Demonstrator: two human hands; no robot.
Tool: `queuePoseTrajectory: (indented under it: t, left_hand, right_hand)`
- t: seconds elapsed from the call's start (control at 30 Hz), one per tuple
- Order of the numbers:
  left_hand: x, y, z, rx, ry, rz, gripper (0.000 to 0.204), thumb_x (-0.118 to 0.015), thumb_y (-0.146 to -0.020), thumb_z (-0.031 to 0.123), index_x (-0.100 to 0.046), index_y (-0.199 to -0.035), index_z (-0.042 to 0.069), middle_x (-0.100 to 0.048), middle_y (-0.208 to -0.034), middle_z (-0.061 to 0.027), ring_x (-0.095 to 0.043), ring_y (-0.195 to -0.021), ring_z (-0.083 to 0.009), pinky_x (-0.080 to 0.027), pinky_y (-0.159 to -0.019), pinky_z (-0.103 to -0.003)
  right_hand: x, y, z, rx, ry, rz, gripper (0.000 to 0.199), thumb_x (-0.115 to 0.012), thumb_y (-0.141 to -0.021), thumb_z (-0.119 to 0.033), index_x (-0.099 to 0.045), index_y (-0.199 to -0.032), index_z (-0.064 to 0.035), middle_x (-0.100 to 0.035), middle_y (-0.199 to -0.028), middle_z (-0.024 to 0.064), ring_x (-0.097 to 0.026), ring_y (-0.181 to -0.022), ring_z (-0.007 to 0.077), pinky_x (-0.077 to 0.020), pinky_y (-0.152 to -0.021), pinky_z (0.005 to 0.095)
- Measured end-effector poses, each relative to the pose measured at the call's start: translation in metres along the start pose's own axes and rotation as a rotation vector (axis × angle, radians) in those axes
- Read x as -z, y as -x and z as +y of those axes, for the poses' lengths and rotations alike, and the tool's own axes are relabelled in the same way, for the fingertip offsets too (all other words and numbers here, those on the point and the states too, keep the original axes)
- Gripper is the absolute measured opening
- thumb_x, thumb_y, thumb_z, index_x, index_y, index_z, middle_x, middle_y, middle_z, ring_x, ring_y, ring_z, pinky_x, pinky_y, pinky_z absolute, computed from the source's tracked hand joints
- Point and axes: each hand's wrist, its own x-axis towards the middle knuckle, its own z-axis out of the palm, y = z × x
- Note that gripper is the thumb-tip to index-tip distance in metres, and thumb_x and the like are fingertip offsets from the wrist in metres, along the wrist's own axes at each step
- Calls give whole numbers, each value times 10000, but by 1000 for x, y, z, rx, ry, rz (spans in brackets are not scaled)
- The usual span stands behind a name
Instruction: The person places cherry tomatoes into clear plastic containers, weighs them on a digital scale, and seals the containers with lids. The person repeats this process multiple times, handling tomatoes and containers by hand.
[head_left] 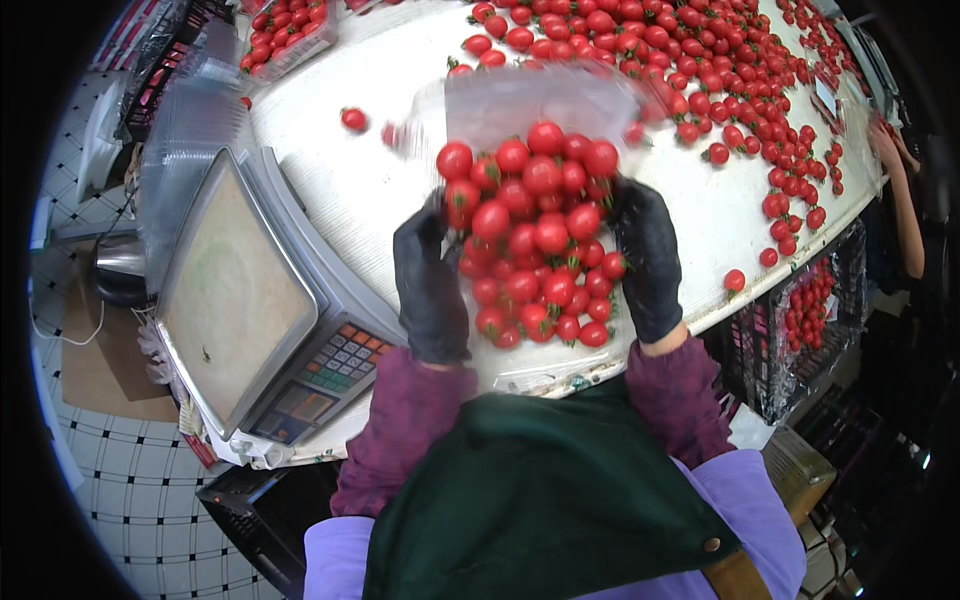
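A clear plastic punnet [520, 382] heaped with red cherry tomatoes [540, 235] is directly in front of me, at the table's near edge. Its clear flap or lid [540, 100] stands out on the far side, smeared by motion. My left hand [430, 285], in a black glove, is closed against the punnet's left side. On the opposite side my right hand [648, 260], also black-gloved, presses in the same way. The heap and the punnet's walls hide most of my fingertips.
A scale [235, 290] with a keypad stands at left, beside stacked clear punnets [195, 130]. Loose tomatoes [690, 60] spread over the white table's [330, 190] far right. A filled punnet [290, 40] sits far left. Another person's arm [905, 205] shows at right, above a dark crate [800, 320].
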Motion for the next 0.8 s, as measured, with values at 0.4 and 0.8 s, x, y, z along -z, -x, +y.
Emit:
queuePoseTrajectory:
  t: [0.4,0.8]
  left_hand:
    - [13,-1,-15,-10,-44,64,559,-399,-929,416,-341,-1321,22,-423,-1282,-97,-413,-1175,-204,-295,-1030,-355]
    - [17,37,-12,39,-187,-43,620,-373,-936,429,-223,-1404,51,-277,-1423,-113,-281,-1299,-227,-201,-1081,-371]
  right_hand:
    - [-6,-5,-3,-106,71,-5,503,-425,-938,-335,-380,-1317,-6,-468,-1271,105,-446,-1164,179,-342,-997,317]
    - [-8,37,-15,99,531,-105,603,-585,-840,-246,-344,-1343,-18,-341,-1390,172,-307,-1302,279,-226,-1073,385]
